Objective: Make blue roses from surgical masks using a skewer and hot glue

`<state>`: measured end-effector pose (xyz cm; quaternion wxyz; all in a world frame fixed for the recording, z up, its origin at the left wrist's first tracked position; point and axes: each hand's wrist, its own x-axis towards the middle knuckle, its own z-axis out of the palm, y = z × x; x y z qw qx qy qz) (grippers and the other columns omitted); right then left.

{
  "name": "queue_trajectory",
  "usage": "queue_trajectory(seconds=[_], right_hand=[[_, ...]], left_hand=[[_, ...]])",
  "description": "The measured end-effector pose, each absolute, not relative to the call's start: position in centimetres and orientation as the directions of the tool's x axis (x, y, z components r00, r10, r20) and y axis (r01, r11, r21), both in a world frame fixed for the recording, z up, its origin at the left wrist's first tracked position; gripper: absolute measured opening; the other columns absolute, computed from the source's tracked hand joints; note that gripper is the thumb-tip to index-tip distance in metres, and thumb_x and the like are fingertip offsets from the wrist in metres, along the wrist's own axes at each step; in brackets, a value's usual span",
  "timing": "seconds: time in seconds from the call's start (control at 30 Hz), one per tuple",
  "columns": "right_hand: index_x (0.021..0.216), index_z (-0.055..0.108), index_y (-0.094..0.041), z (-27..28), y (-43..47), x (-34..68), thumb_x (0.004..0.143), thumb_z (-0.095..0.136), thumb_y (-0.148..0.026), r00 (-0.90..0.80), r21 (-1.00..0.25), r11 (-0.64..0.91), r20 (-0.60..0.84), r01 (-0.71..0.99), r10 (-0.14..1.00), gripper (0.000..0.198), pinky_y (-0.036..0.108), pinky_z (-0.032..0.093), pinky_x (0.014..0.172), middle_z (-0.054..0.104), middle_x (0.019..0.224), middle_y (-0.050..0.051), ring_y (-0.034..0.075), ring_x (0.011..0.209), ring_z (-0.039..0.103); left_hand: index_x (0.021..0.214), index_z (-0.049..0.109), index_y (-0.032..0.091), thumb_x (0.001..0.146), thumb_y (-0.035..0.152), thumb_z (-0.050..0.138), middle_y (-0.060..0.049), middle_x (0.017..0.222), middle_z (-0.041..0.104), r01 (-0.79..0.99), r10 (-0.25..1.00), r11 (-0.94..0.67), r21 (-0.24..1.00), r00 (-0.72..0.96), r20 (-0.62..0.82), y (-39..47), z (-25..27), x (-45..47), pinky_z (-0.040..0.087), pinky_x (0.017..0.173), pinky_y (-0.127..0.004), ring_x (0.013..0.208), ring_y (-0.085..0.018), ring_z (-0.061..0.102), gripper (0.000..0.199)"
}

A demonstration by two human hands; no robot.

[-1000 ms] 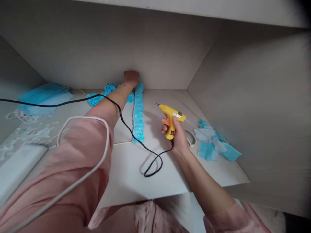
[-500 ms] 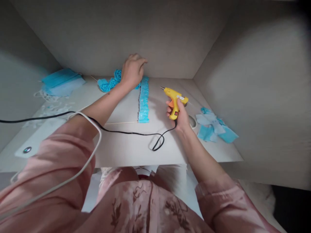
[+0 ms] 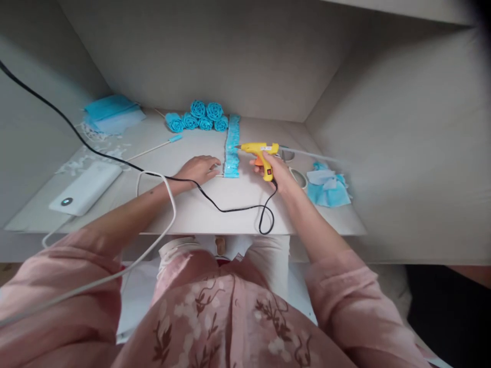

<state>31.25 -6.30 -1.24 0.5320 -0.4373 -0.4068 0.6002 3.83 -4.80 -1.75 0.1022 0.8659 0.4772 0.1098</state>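
My right hand point(image 3: 282, 176) grips a yellow hot glue gun point(image 3: 260, 148), fingers around the handle by the orange trigger. Its metal nozzle points left, at the long edge of a crinkled blue strip point(image 3: 232, 138); I cannot tell whether it touches. A clear glue stick point(image 3: 307, 153) trails from its back. My left hand point(image 3: 197, 169) is low over the table, left of the strip's near end, fingers loosely apart. A thin stick's end point(image 3: 219, 176) shows between that hand and the strip; the hand hides the rest. Several blue rolled roses point(image 3: 197, 109) lie beyond.
A blue-tipped stick point(image 3: 175, 138) lies left of centre. Blue face masks point(image 3: 113, 107), white scraps point(image 3: 88, 158) and a white power bank point(image 3: 86, 189) are at left. Scissors point(image 3: 298, 177) and blue cut pieces point(image 3: 328, 189) lie right. Black point(image 3: 230, 210) and white point(image 3: 172, 204) cables cross my left arm.
My left hand has come back from the roses toward the strip's near end. The glue gun has moved left, bringing its nozzle to the strip. The camera view has shifted.
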Motion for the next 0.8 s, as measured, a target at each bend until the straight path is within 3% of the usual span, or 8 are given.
queue_trajectory(seconds=[0.2, 0.37, 0.5, 0.7, 0.8], right_hand=[[0.094, 0.076, -0.02, -0.8, -7.9, 32.6, 0.089, 0.079, -0.051, -0.004, -0.948, -0.135, -0.14, -0.288, 0.99, 0.032, 0.027, 0.066, 0.065, 0.08, 0.079, 0.003, 0.012, 0.059, 0.067], [0.09, 0.075, -0.019, -1.6, -9.2, 33.2, 0.086, 0.082, -0.048, 0.05, -0.947, -0.119, -0.14, -0.298, 0.989, 0.03, 0.025, 0.065, 0.065, 0.079, 0.078, 0.004, 0.014, 0.063, 0.072], [0.085, 0.076, -0.018, -1.4, -9.1, 33.7, 0.082, 0.085, -0.048, 0.076, -0.967, -0.091, -0.111, -0.236, 0.991, 0.031, 0.025, 0.062, 0.058, 0.079, 0.076, 0.006, 0.016, 0.065, 0.072], [0.085, 0.079, -0.016, -1.2, -8.3, 35.0, 0.079, 0.084, -0.054, 0.005, -0.99, -0.075, -0.076, -0.117, 0.997, 0.038, 0.022, 0.052, 0.047, 0.08, 0.079, 0.008, 0.014, 0.061, 0.067], [0.085, 0.077, -0.018, -0.7, -7.7, 34.9, 0.084, 0.08, -0.053, 0.018, -0.98, -0.09, -0.094, -0.177, 0.995, 0.035, 0.024, 0.058, 0.056, 0.078, 0.076, 0.006, 0.012, 0.057, 0.063]], left_hand=[[0.126, 0.065, 0.018, 0.09, 0.043, 0.055, -0.012, 0.116, 0.072, 0.78, 0.834, -0.54, 0.315, 0.547, 0.077, -4.9, -2.2, 3.2, 0.051, 0.103, -0.042, 0.112, -0.03, 0.067, 0.045], [0.134, 0.063, 0.018, 0.09, 0.047, 0.052, -0.014, 0.123, 0.071, 0.758, 0.841, -0.524, 0.388, 0.532, 0.096, -5.3, -2.4, 1.6, 0.049, 0.107, -0.044, 0.118, -0.031, 0.065, 0.054], [0.139, 0.062, 0.021, 0.091, 0.05, 0.051, -0.012, 0.125, 0.071, 0.754, 0.867, -0.488, 0.44, 0.477, 0.145, -5.5, -2.7, -2.2, 0.053, 0.102, -0.04, 0.112, -0.029, 0.067, 0.057], [0.123, 0.072, 0.026, 0.098, 0.049, 0.039, -0.01, 0.129, 0.072, 0.868, 0.88, -0.434, 0.243, 0.349, 0.323, -6.2, -3.2, -11.4, 0.045, 0.113, -0.05, 0.127, -0.034, 0.062, 0.048], [0.123, 0.073, 0.022, 0.1, 0.047, 0.039, -0.009, 0.126, 0.073, 0.909, 0.889, -0.335, 0.25, 0.216, 0.404, -5.6, -2.5, -12.5, 0.046, 0.109, -0.053, 0.124, -0.036, 0.062, 0.048]])
